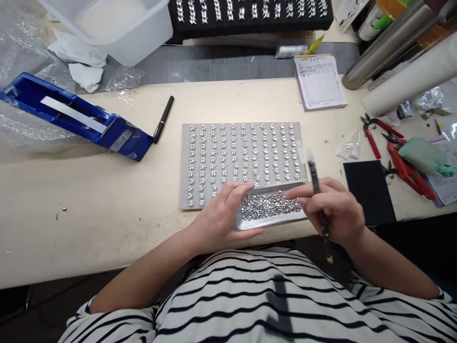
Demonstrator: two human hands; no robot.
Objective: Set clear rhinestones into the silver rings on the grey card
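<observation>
My left hand (226, 214) grips the left end of a small metal tray (274, 222), thumb on its far rim and fingers along the near side. Many tiny shiny silver pieces (266, 206) lie spread in this tray. Over its right end, my right hand (332, 207) holds a dark, slim brush-like tool (323, 224) between its fingers, pale end up. The right index fingertip reaches in among the pieces. Just beyond the tray lies a grey board (185, 166) set with rows of small silver star-like pieces (233, 146); the tray covers its near right corner.
At left are a blue plastic holder (124, 140) and a black pen (164, 119). A white tub (143, 40) and a black display (250, 26) stand at the back. On the right are a notepad (321, 85), red-handled pliers (410, 171) and a black pad (369, 190).
</observation>
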